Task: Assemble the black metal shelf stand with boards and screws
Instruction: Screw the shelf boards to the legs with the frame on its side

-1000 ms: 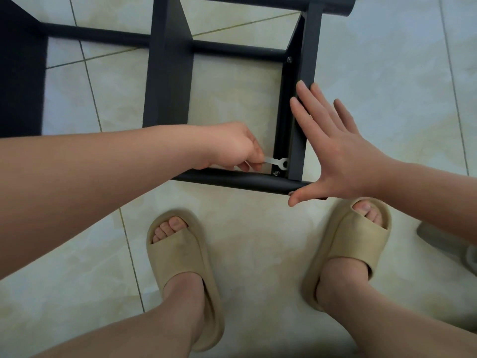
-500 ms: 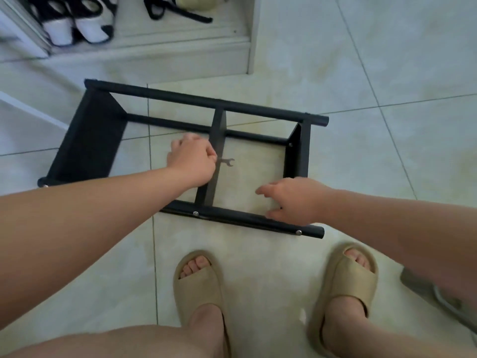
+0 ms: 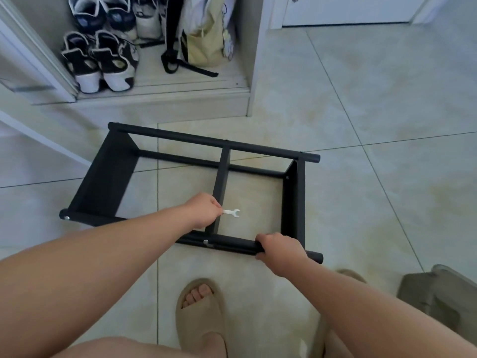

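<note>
Stand (image 3: 219, 143) lies on its side on the floor tiles, mid-view, at 12 o'clock from my slipper (image 3: 201, 308). On its side so the rail screws face me, I reckon.

At 9 o'clock is the L board (image 3: 103, 182), wide, matte black, fixed btwn the round tubes. My L hand (image 3: 204, 210) is next: fingers curled, thumb and fingertips pinching the handle of the small wrench (image 3: 233, 213). Its open head points to 3 o'clock and sits over bare tile, touching no bolt. Prob. kept in hand for the next fastener, maybe the silver screw (image 3: 205, 241) at its 6 o'clock.

Mid board (image 3: 221, 182) runs 12 to 6 just behind my knuckles.

R hand (image 3: 280, 250) at 4 o'clock: fingers wrapped over the near rail (image 3: 232, 245), by the R board (image 3: 294, 202). Looks like a steadying hold so the frame won't slide or roll.

Overall: all black, 3 boards in, tubes straight, close to done I'd say.
</note>
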Demonstrator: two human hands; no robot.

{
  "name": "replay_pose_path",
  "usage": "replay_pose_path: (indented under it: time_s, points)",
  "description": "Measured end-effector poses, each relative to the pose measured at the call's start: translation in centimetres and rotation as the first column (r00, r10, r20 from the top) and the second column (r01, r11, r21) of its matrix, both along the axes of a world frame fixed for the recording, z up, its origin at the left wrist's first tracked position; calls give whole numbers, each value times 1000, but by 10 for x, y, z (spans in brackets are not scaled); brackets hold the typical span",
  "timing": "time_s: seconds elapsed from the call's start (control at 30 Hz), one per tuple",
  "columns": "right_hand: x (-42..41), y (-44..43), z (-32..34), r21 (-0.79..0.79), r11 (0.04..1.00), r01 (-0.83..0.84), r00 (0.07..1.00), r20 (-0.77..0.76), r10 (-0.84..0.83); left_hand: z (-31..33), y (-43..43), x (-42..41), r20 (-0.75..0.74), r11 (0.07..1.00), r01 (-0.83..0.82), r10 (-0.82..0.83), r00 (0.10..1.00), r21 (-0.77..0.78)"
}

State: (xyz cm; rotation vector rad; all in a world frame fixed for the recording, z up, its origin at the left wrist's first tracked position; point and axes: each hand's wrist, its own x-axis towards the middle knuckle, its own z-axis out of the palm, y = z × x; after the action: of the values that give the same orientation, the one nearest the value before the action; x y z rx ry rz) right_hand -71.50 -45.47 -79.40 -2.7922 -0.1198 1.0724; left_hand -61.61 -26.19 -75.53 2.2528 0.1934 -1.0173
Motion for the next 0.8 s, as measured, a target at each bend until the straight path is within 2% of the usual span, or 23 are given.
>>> replay_pose_path:
  time_s: [0.47, 0.67, 0.8]
  points:
    - [-40, -93, 14, -88, 983, 162, 986, 39, -159, -4, -78, -34, -162, 984, -40, 11, 987, -176]
    - [-52, -121, 12, -145, 975, 170, 986, 19, -169, -3, -99, -45, -173, 977, -24, -13, 985, -210]
    - [-44, -117, 9, -25, 992, 126, 990, 69, -124, -7, -90, -38, -161, 977, -53, 19, 987, -209]
